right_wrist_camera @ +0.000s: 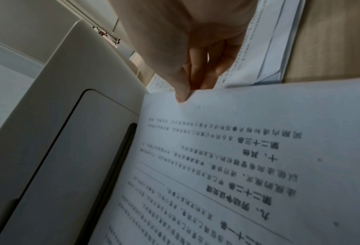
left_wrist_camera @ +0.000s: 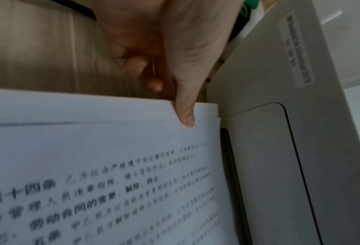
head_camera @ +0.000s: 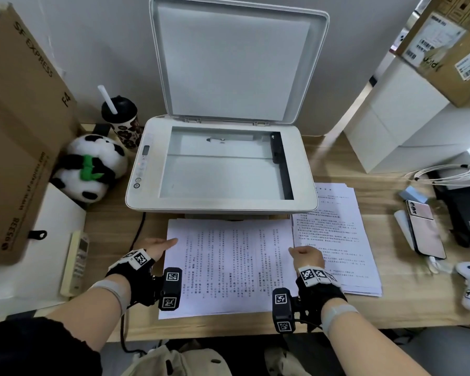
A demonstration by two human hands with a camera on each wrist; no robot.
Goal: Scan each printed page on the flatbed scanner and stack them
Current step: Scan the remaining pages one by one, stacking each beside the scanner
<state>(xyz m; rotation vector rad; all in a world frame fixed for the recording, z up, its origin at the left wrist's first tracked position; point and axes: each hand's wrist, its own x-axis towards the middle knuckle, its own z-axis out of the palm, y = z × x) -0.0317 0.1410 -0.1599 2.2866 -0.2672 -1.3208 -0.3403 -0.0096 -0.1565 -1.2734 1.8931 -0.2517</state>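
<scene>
Pinching the thin white printed page [head_camera: 229, 263] at both short edges, I have it just near of the cream plastic flatbed scanner [head_camera: 221, 164] — the sheet lies sideways over the pale wood-grain desk [head_camera: 391, 308], its rows of small black text running across. My left hand [head_camera: 155, 246] grips the left edge: the thumb [left_wrist_camera: 185, 114] lies flat on top of the paper, and the other fingers [left_wrist_camera: 151, 82] curl below it. My right hand [head_camera: 307, 257] does the same on the right edge, thumb [right_wrist_camera: 182, 94] on top, fingers [right_wrist_camera: 204, 74] tucked under. The scanner's hinged lid [head_camera: 234, 58] stands upright and open, showing a smooth rectangular glass bed [head_camera: 223, 169]. A loose stack of printed sheets [head_camera: 342, 240] sits flat on the desk to the right of the held page — partly under my right hand.
</scene>
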